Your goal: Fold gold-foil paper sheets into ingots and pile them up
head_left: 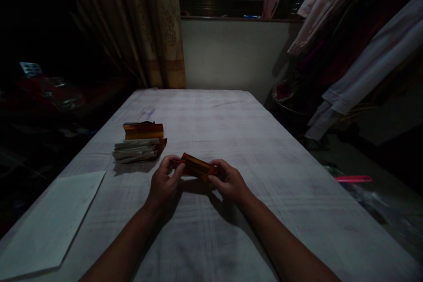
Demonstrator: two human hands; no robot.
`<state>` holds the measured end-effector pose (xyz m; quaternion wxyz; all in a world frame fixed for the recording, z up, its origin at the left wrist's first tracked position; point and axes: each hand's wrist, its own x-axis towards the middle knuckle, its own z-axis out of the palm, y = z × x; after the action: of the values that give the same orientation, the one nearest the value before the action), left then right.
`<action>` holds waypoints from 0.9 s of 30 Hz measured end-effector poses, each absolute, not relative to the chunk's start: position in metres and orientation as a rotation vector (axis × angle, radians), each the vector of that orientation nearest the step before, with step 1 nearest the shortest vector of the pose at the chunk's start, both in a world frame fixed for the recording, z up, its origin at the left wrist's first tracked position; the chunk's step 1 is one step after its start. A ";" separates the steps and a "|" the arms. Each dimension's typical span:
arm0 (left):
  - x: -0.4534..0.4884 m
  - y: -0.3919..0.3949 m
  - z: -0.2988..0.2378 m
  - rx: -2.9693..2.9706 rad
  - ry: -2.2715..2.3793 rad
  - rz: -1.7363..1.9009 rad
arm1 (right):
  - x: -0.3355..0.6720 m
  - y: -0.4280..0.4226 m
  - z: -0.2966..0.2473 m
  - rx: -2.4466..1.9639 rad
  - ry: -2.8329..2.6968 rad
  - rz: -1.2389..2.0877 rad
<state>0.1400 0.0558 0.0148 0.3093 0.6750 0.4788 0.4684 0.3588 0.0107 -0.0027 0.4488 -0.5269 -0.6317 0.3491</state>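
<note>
Between my two hands is a curved sheet of shiny orange-brown film [197, 166], held just above the cloth-covered table. My left hand [167, 179] pinches its left end between thumb and fingers. At the right end, my right hand [228, 179] grips it in the same way. Up and to the left of my left hand lies a stack of pale, thin pieces [137, 150]. Against the stack's far side rests another curled piece of orange-brown film [144, 131]. The dim light hides the finer detail of the film.
A white sheet of paper [49, 220] lies at the table's left edge. The checked tablecloth [211, 114] reaches back to the wall. Hanging clothes [370, 66] and a pink handle [353, 179] are off to the right. A curtain [158, 31] hangs behind, and a pink cup [271, 5] stands on the sill.
</note>
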 end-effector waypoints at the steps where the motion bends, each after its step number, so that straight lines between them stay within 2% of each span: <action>1: 0.141 0.056 0.018 1.717 1.245 1.246 | 0.357 0.009 -0.001 -1.268 -1.570 0.918; 10: 0.140 0.061 0.038 1.807 1.295 1.121 | 0.357 0.007 0.003 -1.181 -1.545 1.027; 18: 0.138 0.064 0.031 1.978 1.278 1.142 | 0.355 0.009 0.000 -1.121 -1.334 1.185; 22: 0.141 0.057 0.028 2.328 1.326 1.378 | 0.353 0.012 -0.003 -1.166 -1.232 1.135; 27: 0.146 0.045 0.031 2.623 1.320 1.323 | 0.355 0.012 -0.005 -1.295 -1.298 0.957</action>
<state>0.1460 0.0450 0.0309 -0.0395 0.8138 0.4094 0.4106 0.3552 0.0116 -0.0050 0.5112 -0.5383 -0.5392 0.3976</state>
